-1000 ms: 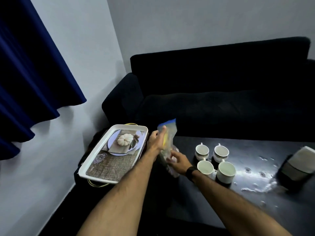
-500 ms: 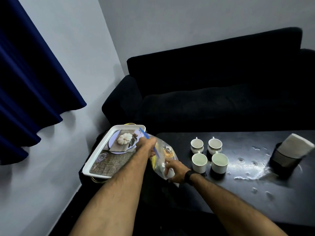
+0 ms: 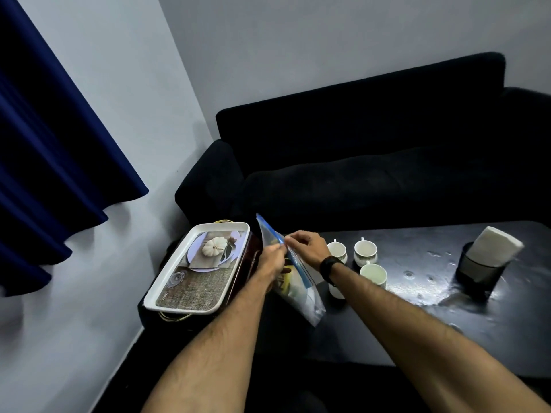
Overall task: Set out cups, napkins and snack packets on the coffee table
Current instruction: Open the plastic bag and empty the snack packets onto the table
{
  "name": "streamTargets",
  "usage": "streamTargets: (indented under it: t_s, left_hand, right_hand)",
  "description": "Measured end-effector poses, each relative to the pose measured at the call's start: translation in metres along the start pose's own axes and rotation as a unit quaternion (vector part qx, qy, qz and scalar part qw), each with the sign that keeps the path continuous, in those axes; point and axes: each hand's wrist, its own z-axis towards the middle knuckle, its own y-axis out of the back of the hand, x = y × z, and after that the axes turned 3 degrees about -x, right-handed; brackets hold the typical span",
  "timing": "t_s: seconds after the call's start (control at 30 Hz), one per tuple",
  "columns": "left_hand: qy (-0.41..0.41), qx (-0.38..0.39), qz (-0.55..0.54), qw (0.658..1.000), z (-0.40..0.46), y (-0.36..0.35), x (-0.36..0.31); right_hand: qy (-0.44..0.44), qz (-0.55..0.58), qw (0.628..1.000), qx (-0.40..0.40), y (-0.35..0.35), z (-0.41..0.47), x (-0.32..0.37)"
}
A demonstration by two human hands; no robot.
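While both hands (image 3: 269,260) pinch the zip bag (image 3: 298,281) at its seal, grip closed; soft, light, likely slippery.

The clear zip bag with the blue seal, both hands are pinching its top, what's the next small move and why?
Probably pull the two sides of the blue seal apart. The left hand and right hand both pinch the top of the clear zip bag with the blue seal, the yellow packets inside are not yet out, and only the white cups and the napkin holder stand on the black coffee table.
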Motion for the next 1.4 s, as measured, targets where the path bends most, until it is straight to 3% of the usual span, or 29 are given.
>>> streamTargets:
  t_s: [0.33, 0.7, 0.97, 1.17, 1.4]
  left_hand:
    - [0.018, 0.048, -0.048, 0.998, -0.025, -0.010, -0.003]
    - [0.025, 0.002, -0.024, 0.999, -0.023, -0.007, 0.004]
    - [0.027, -0.047, 0.040, 0.998, -0.012, 0.004, 0.011]
    - [0.006, -0.063, 0.114, 0.991, -0.010, 0.010, 0.013]
    - [-0.023, 0.004, 0.135, 0.991, -0.010, 0.021, 0.019]
  right_hand:
    - [-0.024, -0.014, 0.999, 0.021, 0.014, -0.012, 0.000]
    - [-0.045, -0.019, 0.998, 0.045, 0.011, -0.008, 0.002]
    - [0.015, -0.135, 0.989, 0.057, 0.004, -0.009, 0.001]
    - [0.010, -0.160, 0.985, 0.057, -0.002, -0.009, 0.002]
    - [0.025, -0.227, 0.969, 0.095, 0.002, -0.010, 0.015]
